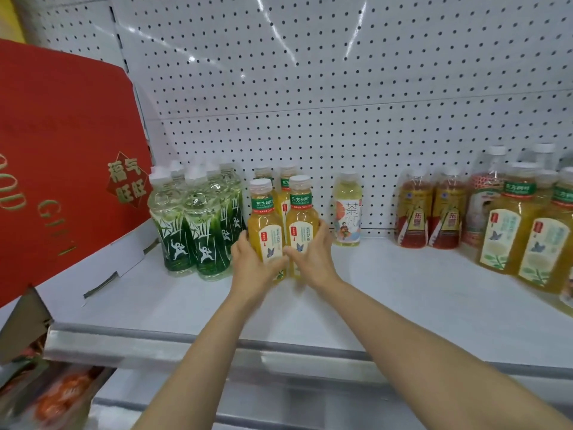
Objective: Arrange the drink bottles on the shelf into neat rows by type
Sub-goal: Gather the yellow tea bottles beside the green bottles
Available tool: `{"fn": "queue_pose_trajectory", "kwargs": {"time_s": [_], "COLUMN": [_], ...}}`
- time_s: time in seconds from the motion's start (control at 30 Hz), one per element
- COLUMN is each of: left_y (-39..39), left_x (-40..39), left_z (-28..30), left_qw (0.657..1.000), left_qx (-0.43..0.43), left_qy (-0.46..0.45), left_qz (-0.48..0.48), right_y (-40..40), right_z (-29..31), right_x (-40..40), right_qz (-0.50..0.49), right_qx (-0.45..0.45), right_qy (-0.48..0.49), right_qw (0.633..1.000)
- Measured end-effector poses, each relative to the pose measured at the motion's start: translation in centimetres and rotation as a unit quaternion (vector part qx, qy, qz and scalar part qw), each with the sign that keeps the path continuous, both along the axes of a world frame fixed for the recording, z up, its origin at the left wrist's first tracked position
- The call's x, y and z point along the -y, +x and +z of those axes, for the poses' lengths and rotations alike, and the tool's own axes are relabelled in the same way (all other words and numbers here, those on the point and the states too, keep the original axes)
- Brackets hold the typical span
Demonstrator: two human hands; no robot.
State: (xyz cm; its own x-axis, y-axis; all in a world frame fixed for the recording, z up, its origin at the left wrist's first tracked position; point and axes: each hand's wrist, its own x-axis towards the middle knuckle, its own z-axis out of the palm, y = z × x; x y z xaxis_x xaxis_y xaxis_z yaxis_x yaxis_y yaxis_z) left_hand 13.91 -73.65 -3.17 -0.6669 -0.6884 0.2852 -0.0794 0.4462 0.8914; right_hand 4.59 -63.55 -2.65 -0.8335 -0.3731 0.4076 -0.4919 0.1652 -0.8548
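Observation:
Two yellow tea bottles stand side by side at mid-shelf. My left hand [252,265] wraps the left yellow bottle [263,220]; my right hand [311,259] wraps the right yellow bottle [300,217]. Two more of the same type [288,181] stand behind them. Several green bottles [198,225] are grouped just to the left. A single pale bottle with an orange print [347,209] stands to the right, by the back wall.
A red gift box [62,156] leans at the shelf's left end. At the right stand two red-and-yellow bottles [429,209], larger yellow tea bottles [524,231] and clear ones behind. The white shelf [403,293] has a metal front rail [217,346]. A pegboard backs it.

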Motion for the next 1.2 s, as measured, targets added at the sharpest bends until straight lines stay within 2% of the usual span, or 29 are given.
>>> {"fn": "queue_pose_trajectory", "kwargs": {"time_s": [0.07,0.17,0.4,0.53,0.6,0.8,1.1,1.2], "left_y": [-0.8,-2.4,-5.1,-5.7,-5.9,-6.7,-6.9,-5.8], "left_x": [-0.1,0.2,3.9,4.7,4.2,4.0,4.2,3.6], "left_z": [0.3,1.4,2.2,2.4,2.4,2.7,2.9,3.0], "left_qw": [0.996,0.993,0.991,0.99,0.992,0.992,0.987,0.982], "left_qx": [0.044,0.061,0.062,0.054,0.053,0.079,0.132,0.132], "left_qy": [-0.049,-0.027,0.108,0.126,0.106,-0.028,-0.059,-0.101], "left_qz": [0.061,0.095,0.046,0.018,0.043,0.094,0.072,0.084], "right_y": [-0.6,-1.3,-2.8,-3.0,-3.1,-3.5,-3.9,-3.4], "right_z": [-0.1,-0.2,0.0,0.0,0.0,0.3,0.0,0.0], "right_x": [0.6,1.2,2.8,3.9,4.4,5.4,4.9,2.6], "right_qz": [-0.003,-0.038,-0.068,-0.086,-0.101,-0.147,-0.129,-0.13], "right_qx": [0.015,0.019,0.016,0.015,0.015,0.023,0.064,0.023], "right_qy": [0.01,0.03,0.047,0.054,0.056,0.063,0.115,0.175], "right_qw": [1.0,0.999,0.996,0.995,0.993,0.987,0.983,0.976]}}
